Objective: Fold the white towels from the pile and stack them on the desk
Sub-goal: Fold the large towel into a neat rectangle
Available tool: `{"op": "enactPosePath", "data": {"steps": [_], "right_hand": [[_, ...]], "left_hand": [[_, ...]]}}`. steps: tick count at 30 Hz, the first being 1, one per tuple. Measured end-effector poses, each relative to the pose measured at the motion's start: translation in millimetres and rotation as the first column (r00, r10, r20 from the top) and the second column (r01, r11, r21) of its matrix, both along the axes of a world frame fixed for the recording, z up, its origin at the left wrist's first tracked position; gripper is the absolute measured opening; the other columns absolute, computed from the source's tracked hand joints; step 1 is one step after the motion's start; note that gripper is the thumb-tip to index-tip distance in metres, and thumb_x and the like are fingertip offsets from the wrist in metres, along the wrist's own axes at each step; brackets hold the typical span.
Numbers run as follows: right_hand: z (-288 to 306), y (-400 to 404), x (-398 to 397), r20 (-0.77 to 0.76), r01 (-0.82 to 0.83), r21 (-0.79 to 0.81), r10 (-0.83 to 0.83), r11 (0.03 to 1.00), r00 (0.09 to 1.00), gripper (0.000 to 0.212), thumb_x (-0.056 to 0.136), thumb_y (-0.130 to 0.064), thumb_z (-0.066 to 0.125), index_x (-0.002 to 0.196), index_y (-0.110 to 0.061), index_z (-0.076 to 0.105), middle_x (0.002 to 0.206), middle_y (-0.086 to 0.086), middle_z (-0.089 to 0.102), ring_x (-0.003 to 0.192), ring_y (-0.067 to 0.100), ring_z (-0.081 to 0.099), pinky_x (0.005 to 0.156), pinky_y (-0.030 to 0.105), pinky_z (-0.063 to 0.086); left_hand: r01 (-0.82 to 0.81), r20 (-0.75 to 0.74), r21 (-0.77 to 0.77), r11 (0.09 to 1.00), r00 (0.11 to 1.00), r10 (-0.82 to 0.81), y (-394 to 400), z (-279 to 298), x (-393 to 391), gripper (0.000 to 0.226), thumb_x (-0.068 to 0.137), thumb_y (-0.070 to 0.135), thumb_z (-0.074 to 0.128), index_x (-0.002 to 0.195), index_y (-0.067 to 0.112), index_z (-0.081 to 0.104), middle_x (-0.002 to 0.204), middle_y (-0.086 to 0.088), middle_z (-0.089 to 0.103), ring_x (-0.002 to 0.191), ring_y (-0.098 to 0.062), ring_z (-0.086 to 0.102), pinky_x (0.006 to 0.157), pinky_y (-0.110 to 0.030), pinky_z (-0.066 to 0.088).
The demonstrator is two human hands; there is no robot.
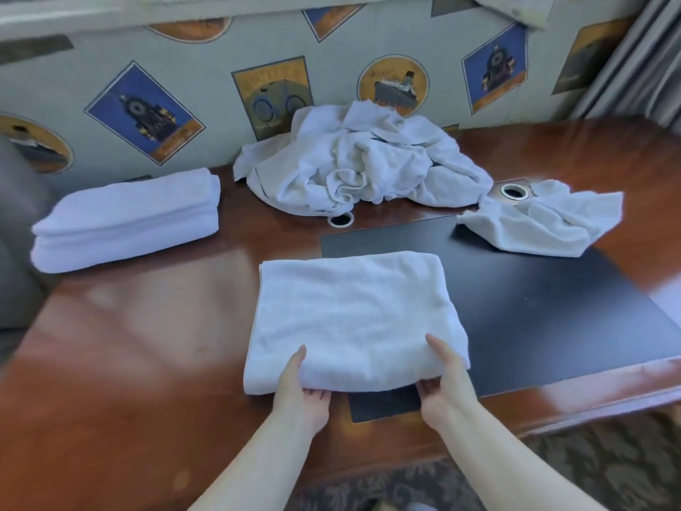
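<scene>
Head view: hands (306, 389) gripping folded towel (353, 319).

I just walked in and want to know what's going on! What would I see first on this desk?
First you'd see the two hands, left hand and right hand, gripping the near edge of a folded white towel in the middle of the desk. Behind it, against the wall, sits a big crumpled pile of towels. A neat stack of folded towels lies at the far left.
</scene>
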State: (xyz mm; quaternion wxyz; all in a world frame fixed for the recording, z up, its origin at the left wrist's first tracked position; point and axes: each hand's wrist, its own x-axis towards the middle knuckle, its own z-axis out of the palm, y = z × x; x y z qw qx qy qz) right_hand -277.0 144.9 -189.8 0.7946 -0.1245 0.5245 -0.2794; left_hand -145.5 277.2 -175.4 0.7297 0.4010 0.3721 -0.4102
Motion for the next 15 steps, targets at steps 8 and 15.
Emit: {"op": "enactPosePath", "data": {"steps": [8, 15], "right_hand": [[-13.4, 10.4, 29.0, 0.283, 0.004, 0.052, -0.018, 0.999, 0.959, 0.046, 0.081, -0.029, 0.077, 0.123, -0.017, 0.064, 0.116, 0.009, 0.071, 0.108, 0.034, 0.067, 0.098, 0.054, 0.049], [29.0, 9.5, 63.8, 0.344, 0.038, 0.126, -0.08, 0.991, 0.936, 0.04, 0.095, -0.024, 0.062, 0.133, -0.015, 0.052, 0.124, 0.014, 0.065, 0.11, 0.034, 0.063, 0.099, 0.051, 0.048]], "left_hand": [[-0.035, 0.179, -0.261, 0.965, 0.98, 0.084, -20.6, -13.8, -13.8, 0.044, 0.093, 0.031, 0.064, 0.131, 0.011, 0.058, 0.117, -0.014, 0.07, 0.107, -0.037, 0.067, 0.082, -0.048, 0.055], [-0.123, 0.2, -0.301, 0.946, 0.962, 0.189, -18.8, 30.1, 23.9, 0.037, 0.09, 0.017, 0.069, 0.126, 0.018, 0.059, 0.108, -0.011, 0.074, 0.091, -0.035, 0.073, 0.063, -0.043, 0.06]]}}
